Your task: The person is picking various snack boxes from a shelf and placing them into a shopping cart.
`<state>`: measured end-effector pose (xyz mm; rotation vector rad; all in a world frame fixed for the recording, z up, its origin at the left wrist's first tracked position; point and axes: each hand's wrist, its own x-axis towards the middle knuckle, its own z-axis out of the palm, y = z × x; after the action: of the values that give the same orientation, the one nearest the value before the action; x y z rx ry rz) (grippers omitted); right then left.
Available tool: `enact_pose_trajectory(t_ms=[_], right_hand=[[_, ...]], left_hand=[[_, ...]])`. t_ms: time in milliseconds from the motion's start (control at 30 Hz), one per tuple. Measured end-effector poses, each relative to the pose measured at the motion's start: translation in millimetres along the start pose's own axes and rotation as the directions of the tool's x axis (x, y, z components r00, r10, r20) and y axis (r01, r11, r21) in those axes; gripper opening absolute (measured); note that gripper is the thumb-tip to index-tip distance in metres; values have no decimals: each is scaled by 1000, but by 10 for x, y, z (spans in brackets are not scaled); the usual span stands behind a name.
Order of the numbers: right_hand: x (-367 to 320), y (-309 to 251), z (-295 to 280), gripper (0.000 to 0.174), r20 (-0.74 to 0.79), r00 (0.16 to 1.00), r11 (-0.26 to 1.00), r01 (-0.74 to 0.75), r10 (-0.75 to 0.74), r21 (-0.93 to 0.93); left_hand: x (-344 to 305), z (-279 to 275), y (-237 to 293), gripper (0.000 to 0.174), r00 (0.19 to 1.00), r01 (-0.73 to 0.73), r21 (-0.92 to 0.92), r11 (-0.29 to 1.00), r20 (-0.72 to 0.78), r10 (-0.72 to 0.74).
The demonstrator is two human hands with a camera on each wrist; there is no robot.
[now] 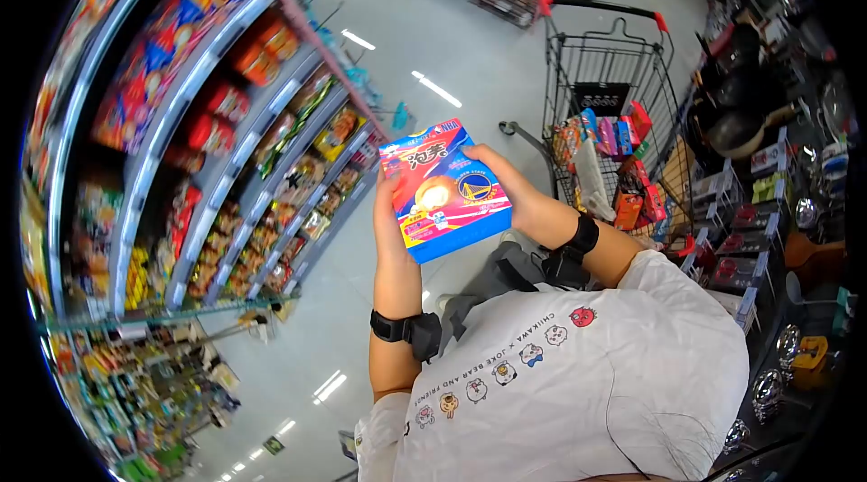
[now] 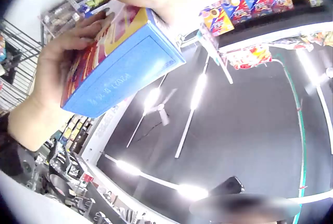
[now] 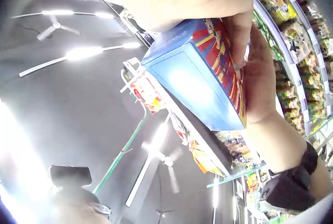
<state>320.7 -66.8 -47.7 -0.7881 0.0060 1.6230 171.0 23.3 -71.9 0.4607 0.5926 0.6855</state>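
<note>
Both hands hold a colourful snack box [image 1: 442, 189] in front of the body, its printed face turned up toward the head. The box shows pink and blue panels, an NBA mark and a round team logo. Along its left edge the left hand [image 1: 389, 220] grips it. My right hand [image 1: 510, 180] grips the opposite edge, thumb on the printed face. From below, the left wrist view shows a plain blue side of the box [image 2: 122, 78] with faint printed characters. Fingers of both hands curl against its back in the right wrist view.
A shelf [image 1: 203, 67] of packaged snacks stands to the left. Ahead on the right is a wire shopping cart [image 1: 610, 58] with several colourful packs [image 1: 632, 193] inside. Pans [image 1: 736, 125] and kitchen tools hang along the right. Between them runs a shiny grey floor [image 1: 433, 49].
</note>
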Motion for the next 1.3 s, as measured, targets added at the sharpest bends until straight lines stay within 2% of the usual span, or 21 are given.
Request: enact_pose_trajectory(t_ms=[33,133,233,333,400,467,500,533,600,700,833,867,933,1033,1100,1133,1200,1300], right_hand=[[5,123,135,39,5,1000,999,-24,24,-30],[54,527,514,39,17,995,990,-93,95,-102],[164,929,770,40,50,989,983,-133,140,-126],[249,1282,984,40,106,971,972,-202,215,-123],[322,1483,1077,41,156,954,964,-243,257,-108],[80,1644,1454,42,64,993,961,-75,96,-267],[230,1711,1384,43,143,971,965,-160,192,-206],[372,1776,1326,45,220,933,954,-254,285,-160],[537,1899,1310,45,207,918,935,-305,339,-181],[684,1990,1413,45,181,904,915,-352,386,-196],[905,1981,1548,48,207,896,911,-348,393,-223],[966,1965,1578,52,228,919,928,-260,322,-266],[1150,1889,1667,62,290,941,937,-69,175,-342],[1651,1660,1669,69,489,872,908,209,-5,-363],[1874,1448,1750,73,572,820,902,256,-12,-347],[2005,1344,1792,73,615,788,894,305,-43,-328],[2252,1129,1842,77,692,714,867,410,-110,-284],[2472,795,1934,78,697,692,814,506,-186,-285]], left_hand=[[-113,-142,78,45,1000,-17,-26,1000,2,17],[-460,-507,326,36,982,-144,-46,988,-129,137],[-824,-785,585,36,971,-204,-62,977,-144,193],[-1096,-1116,746,45,944,-302,-69,951,-162,288],[-1245,-1315,850,54,851,-454,137,880,-224,474],[-1374,-1510,922,61,807,-484,289,826,-217,549],[-1438,-1608,958,64,782,-493,363,791,-214,585],[-1526,-1552,1022,64,803,-491,252,834,-238,546],[-1630,-1610,1092,62,842,-480,58,875,-249,478],[-1629,-1775,1160,62,855,-452,-4,892,-287,432],[-1504,-1844,1302,63,832,-496,29,868,-271,485],[-1418,-1910,1338,66,807,-512,89,854,-289,514],[-1279,-1899,1473,66,711,-594,313,741,-227,665],[-1046,-1726,1699,63,573,-641,562,523,-104,813],[-863,-1583,1870,61,542,-600,687,410,-27,840],[-744,-1530,1958,58,536,-626,682,377,26,844],[-440,-1513,2103,59,531,-615,705,354,37,847],[-68,-1394,2305,55,557,-565,751,342,42,829]])
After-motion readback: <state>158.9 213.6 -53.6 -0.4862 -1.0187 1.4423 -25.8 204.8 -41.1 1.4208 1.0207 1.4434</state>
